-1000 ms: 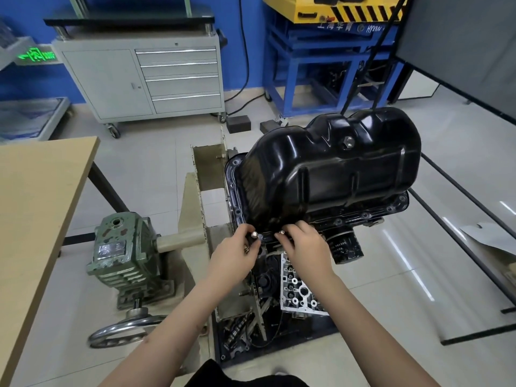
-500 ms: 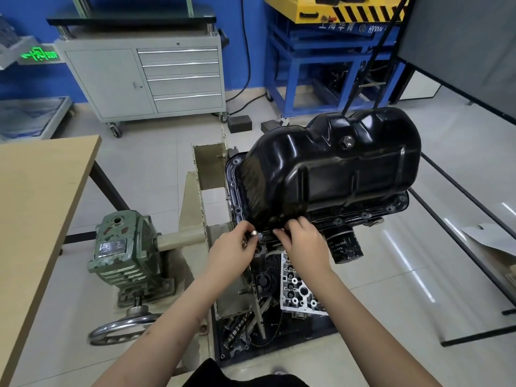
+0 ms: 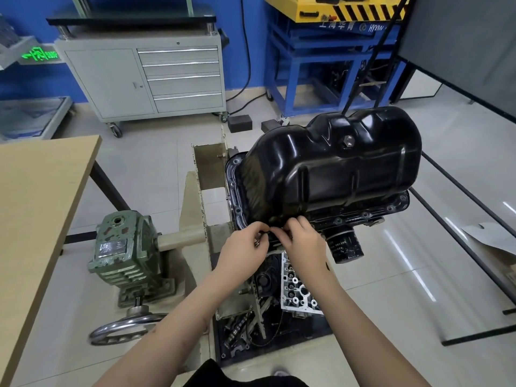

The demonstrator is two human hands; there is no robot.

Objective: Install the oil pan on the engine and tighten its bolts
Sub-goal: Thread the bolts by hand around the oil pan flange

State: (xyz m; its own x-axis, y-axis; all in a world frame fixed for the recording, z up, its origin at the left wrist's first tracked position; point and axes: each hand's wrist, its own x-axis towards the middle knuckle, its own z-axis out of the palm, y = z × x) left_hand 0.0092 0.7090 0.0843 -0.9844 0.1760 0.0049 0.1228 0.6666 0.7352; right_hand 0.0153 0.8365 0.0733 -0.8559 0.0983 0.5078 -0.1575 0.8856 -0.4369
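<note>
We count one oil pan (image 3: pixel 329 169), two hands, left (image 3: pixel 242 252) and right (image 3: pixel 305 245), one handwheel (image 3: pixel 122 328), one drawer cabinet (image 3: pixel 145 79).

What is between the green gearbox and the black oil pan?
In the head view, a beige shaft leaves the green gearbox and meets the beige stand plate; the black oil pan sits just beyond that plate.
</note>
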